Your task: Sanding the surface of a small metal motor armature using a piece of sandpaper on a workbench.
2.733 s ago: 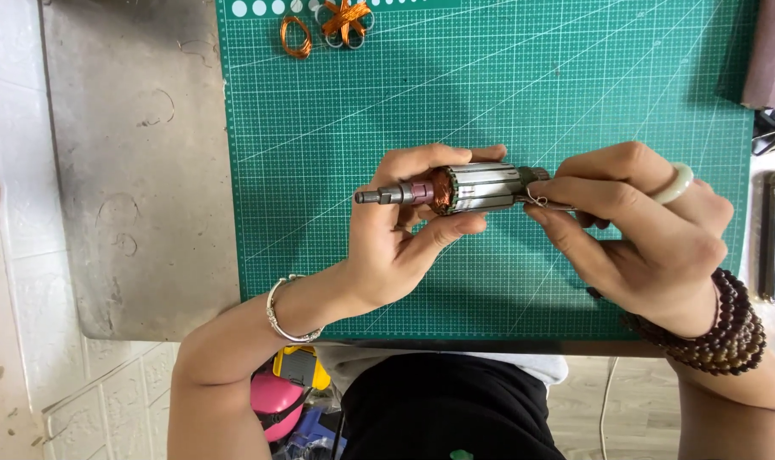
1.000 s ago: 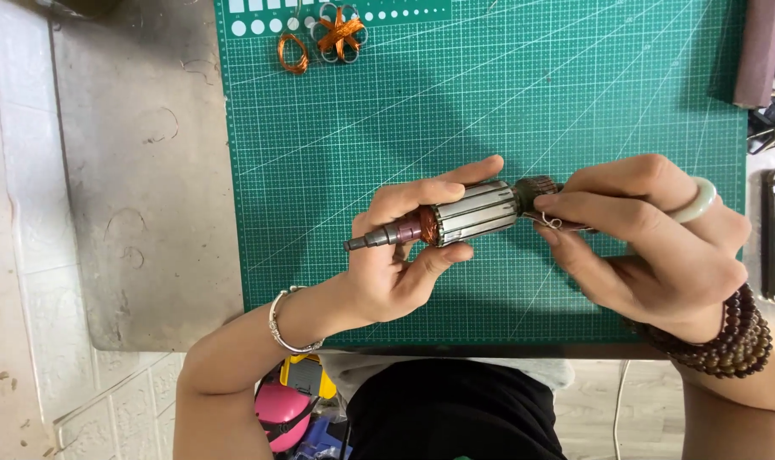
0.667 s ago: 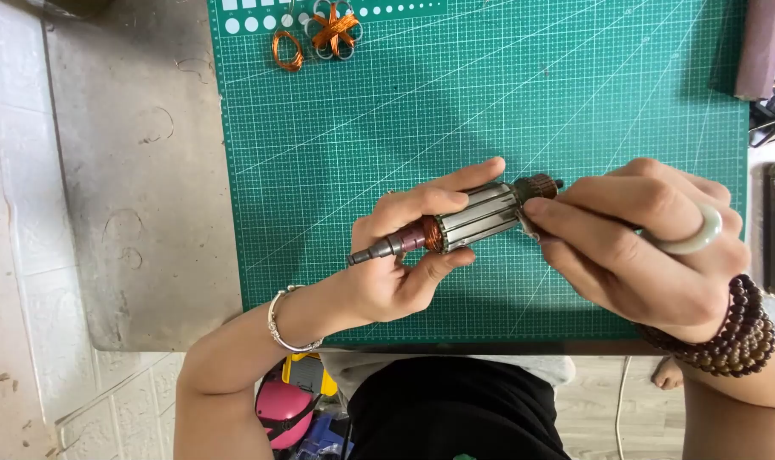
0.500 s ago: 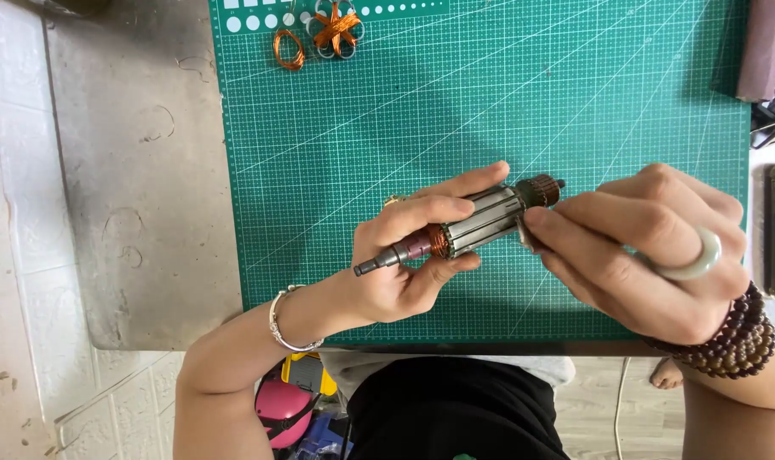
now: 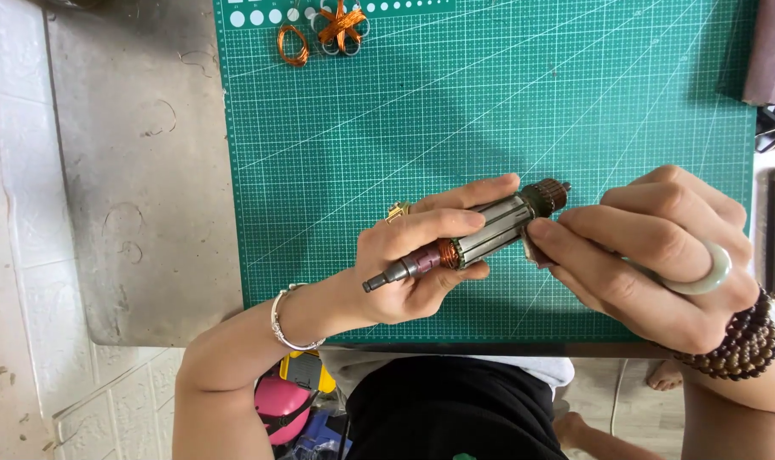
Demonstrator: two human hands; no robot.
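Head view, looking straight down: a motor armature (image 5: 481,237), a ribbed metal cylinder with a steel shaft and copper windings, is held in the air just above a green cutting mat (image 5: 490,111) that covers much of the worktop (image 5: 140,170). Its long axis runs nearly left to right, tilted so the bare shaft end points left and slightly near, while the dark, copper-wound end points right and slightly far. The left hand (image 5: 413,264) comes in from the near left and wraps the armature's left half, its fingers (image 5: 439,226) curled over the top and the thumb pressing from below, so they are closed firmly on it. The right hand (image 5: 651,255) comes in from the near right and meets the armature at its right end; its fingers (image 5: 575,234) are pinched together, tips touching the cylinder just below the wound end. Something small may be pinched between them, but it is too hidden to tell. Both hands are at the armature, the left carrying it and the right only touching its end. The left wrist wears a thin silver bracelet (image 5: 287,319); the right hand wears a pale green ring (image 5: 703,274) and a dark bead bracelet (image 5: 741,341). Far off on the mat, well apart from the hands, lie two small bundles of copper wire (image 5: 319,30).
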